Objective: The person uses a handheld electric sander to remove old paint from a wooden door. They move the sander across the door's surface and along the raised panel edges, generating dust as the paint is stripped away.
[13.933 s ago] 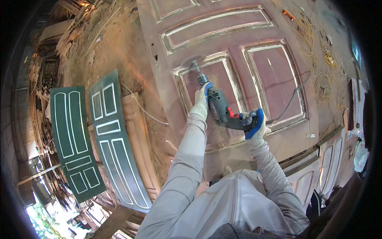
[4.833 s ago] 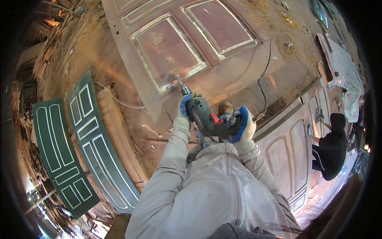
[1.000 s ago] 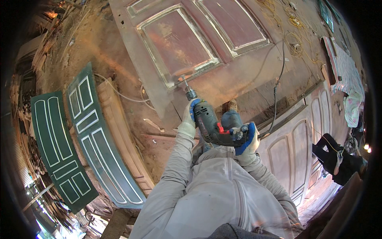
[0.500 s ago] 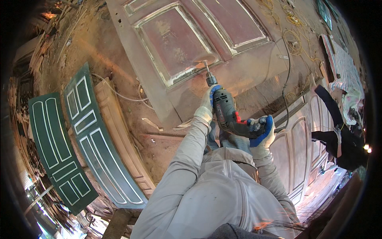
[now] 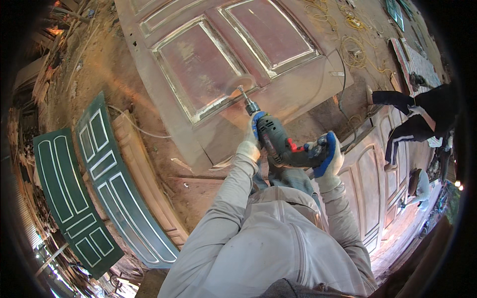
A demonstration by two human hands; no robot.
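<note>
A grey-black corded drill (image 5: 275, 142) with a red trigger is held in both hands. My left hand (image 5: 252, 133), in a white and blue work glove, wraps the front of its body just behind the chuck (image 5: 252, 107). My right hand (image 5: 332, 158), gloved alike, is closed round the rear handle. From the chuck a shaft carries a round disc (image 5: 241, 85), blurred as if spinning. The disc is over the near right corner of a recessed panel in a reddish-brown door (image 5: 288, 99); whether it touches cannot be made out. Pale, bare-looking strips of moulding (image 5: 201, 113) frame the panels.
Two green doors with white outlines (image 5: 62, 181) (image 5: 126, 198) and a brown door (image 5: 144, 174) lie at left. More wooden doors (image 5: 360, 184) stand at right, near a person in dark clothes (image 5: 427, 111) and another person bending (image 5: 420, 186). Yellow cords (image 5: 354, 52) are on the ground.
The drill and both hands stay together, with the disc now a little left and lower in the picture. The view has shifted, and the dark-clothed person shows more fully at right.
</note>
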